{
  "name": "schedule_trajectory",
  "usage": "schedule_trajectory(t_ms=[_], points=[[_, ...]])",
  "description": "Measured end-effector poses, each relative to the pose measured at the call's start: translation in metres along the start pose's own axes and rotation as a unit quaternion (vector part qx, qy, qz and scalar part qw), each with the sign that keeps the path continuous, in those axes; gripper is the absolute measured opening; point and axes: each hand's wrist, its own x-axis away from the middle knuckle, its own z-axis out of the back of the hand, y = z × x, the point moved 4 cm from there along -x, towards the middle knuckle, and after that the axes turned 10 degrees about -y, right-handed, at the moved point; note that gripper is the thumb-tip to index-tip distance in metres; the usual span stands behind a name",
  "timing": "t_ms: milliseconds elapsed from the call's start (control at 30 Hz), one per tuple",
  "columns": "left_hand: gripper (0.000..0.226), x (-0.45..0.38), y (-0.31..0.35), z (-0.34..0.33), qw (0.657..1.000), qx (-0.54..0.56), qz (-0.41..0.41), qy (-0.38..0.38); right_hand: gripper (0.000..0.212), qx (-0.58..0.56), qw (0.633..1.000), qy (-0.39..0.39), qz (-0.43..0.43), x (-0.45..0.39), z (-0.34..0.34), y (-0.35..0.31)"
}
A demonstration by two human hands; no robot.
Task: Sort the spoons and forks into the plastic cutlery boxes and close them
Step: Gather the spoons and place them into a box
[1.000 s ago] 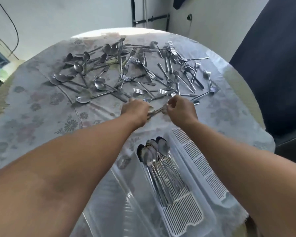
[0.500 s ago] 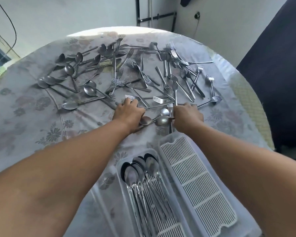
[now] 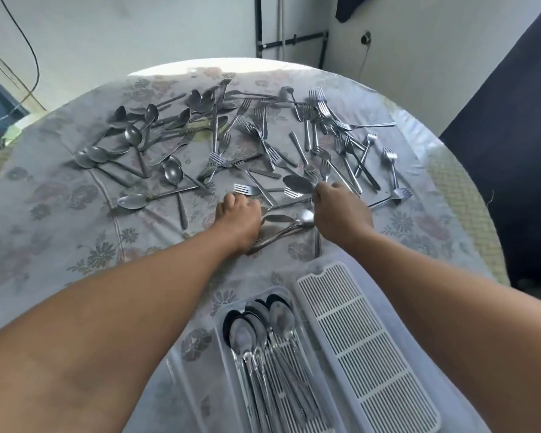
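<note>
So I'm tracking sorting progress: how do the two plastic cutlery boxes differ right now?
The left cutlery box holds a bundle of spoons, bowls toward the table's middle; the right cutlery box holds no cutlery, so its whole slotted white grid shows. The left box sits nearer the camera. Both are long, translucent, open, and lie side by side.

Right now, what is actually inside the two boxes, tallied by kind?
Spoons: about 6, all in the left box; the bowls overlap, so the count is approximate
Forks: 0, all on the table; the right box holds only its grate
Total: about 6
</note>
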Motion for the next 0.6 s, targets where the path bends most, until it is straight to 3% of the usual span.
schedule_trajectory(t_ms=[133, 200, 300, 333, 467, 600], points=[[0.013, 0.002, 0.013, 0.003, 0.980, 0.188, -0.022, 0.062, 0.024, -0.221, 0.974, -0.015, -0.054, -0.006, -0.006, -0.004], [0.025, 0.007, 0.022, -0.001, 0.974, 0.221, -0.004, 0.040, 0.024, -0.249, 0.966, -0.023, -0.063, -0.006, -0.010, -0.010], [0.063, 0.010, 0.031, -0.018, 0.983, 0.180, 0.020, -0.038, 0.025, -0.259, 0.963, -0.038, -0.064, -0.004, -0.015, -0.019], [0.061, 0.010, 0.033, -0.023, 0.986, 0.159, 0.016, -0.046, 0.025, -0.264, 0.961, -0.040, -0.067, -0.003, -0.016, -0.021], [0.015, 0.014, 0.039, -0.019, 0.991, 0.127, -0.040, 0.013, 0.024, -0.270, 0.959, -0.039, -0.076, -0.001, -0.022, -0.026], [0.004, 0.021, 0.028, -0.014, 0.996, 0.077, -0.038, -0.022, 0.025, -0.271, 0.959, -0.004, -0.084, -0.001, -0.018, -0.027]])
